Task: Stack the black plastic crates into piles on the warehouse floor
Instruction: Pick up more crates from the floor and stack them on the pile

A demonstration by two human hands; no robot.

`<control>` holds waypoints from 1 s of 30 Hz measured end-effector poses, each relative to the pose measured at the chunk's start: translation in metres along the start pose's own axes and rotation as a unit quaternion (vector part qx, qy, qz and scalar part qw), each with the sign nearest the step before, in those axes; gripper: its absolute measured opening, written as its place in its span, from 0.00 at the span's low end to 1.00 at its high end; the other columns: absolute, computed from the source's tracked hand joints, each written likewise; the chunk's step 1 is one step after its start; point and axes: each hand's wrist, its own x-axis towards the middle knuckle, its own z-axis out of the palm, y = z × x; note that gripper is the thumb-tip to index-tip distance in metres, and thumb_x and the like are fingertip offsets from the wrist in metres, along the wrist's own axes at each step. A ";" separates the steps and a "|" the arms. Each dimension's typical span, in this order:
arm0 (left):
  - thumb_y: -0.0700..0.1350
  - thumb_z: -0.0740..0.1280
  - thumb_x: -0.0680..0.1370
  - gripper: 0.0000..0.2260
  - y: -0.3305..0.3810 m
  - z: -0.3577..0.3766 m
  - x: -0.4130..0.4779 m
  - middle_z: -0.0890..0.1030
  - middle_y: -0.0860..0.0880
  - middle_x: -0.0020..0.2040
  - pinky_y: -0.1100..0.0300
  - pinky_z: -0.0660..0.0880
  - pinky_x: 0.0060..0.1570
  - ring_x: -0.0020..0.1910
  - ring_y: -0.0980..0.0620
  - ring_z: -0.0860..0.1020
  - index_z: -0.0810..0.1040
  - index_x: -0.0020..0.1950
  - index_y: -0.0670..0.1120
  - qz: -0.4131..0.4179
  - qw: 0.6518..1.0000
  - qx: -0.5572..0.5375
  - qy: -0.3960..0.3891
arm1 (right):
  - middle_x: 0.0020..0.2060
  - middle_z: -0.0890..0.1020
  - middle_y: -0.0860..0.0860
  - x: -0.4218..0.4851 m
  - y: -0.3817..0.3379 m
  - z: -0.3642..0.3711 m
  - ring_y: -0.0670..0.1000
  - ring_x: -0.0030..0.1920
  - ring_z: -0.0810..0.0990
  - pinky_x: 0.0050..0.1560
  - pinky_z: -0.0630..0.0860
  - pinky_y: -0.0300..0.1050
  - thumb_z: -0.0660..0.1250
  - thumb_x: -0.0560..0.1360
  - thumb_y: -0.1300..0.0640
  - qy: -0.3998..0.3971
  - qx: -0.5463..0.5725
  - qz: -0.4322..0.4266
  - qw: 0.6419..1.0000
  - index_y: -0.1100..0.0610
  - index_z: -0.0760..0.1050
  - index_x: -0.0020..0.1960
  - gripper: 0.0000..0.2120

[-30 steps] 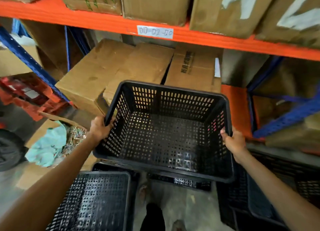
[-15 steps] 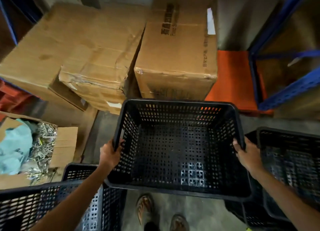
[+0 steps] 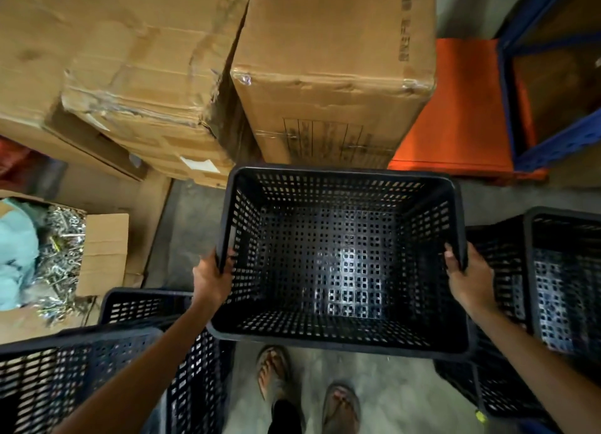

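I hold an empty black perforated crate [image 3: 341, 258] in front of me, above the floor and my feet. My left hand [image 3: 211, 277] grips its left rim and my right hand [image 3: 465, 277] grips its right rim. Another black crate [image 3: 65, 375] stands at the lower left, with one more black crate [image 3: 143, 303] just behind it. On the right stands a pile of black crates [image 3: 559, 277], its lower part hidden by the held crate and my right arm.
Large cardboard boxes [image 3: 331, 76] fill the space straight ahead on the floor. An open carton of metal hardware [image 3: 65, 264] with a teal cloth sits at the left. An orange shelf base [image 3: 461, 115] and blue rack posts [image 3: 553, 141] stand at the right. My sandalled feet [image 3: 309, 388] are on the grey floor.
My view has tilted down from the rack shelves to the floor. The held crate has come lower and closer, between the crates at left and right. Both hands keep their grip.
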 end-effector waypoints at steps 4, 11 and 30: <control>0.45 0.64 0.79 0.12 -0.006 0.002 -0.004 0.84 0.42 0.53 0.48 0.79 0.54 0.53 0.42 0.82 0.76 0.61 0.44 0.011 1.000 -0.006 -0.001 | 0.52 0.83 0.62 0.000 0.006 0.002 0.64 0.50 0.81 0.49 0.78 0.56 0.59 0.81 0.51 0.003 -0.015 -0.002 1.000 0.59 0.72 0.66 0.17; 0.46 0.64 0.79 0.13 -0.033 0.013 -0.033 0.84 0.41 0.53 0.58 0.76 0.47 0.51 0.42 0.83 0.75 0.61 0.42 0.041 0.999 0.024 -0.002 | 0.52 0.82 0.63 -0.031 0.030 0.007 0.65 0.48 0.81 0.44 0.77 0.55 0.56 0.82 0.48 -0.003 -0.072 0.016 0.997 0.59 0.67 0.68 0.20; 0.47 0.66 0.77 0.19 -0.033 -0.003 -0.041 0.79 0.39 0.62 0.50 0.76 0.58 0.60 0.38 0.78 0.69 0.65 0.42 -0.005 0.999 0.025 -0.034 | 0.65 0.73 0.67 -0.096 0.047 0.007 0.68 0.64 0.73 0.57 0.74 0.60 0.57 0.81 0.47 -0.008 -0.098 0.091 0.991 0.60 0.58 0.76 0.28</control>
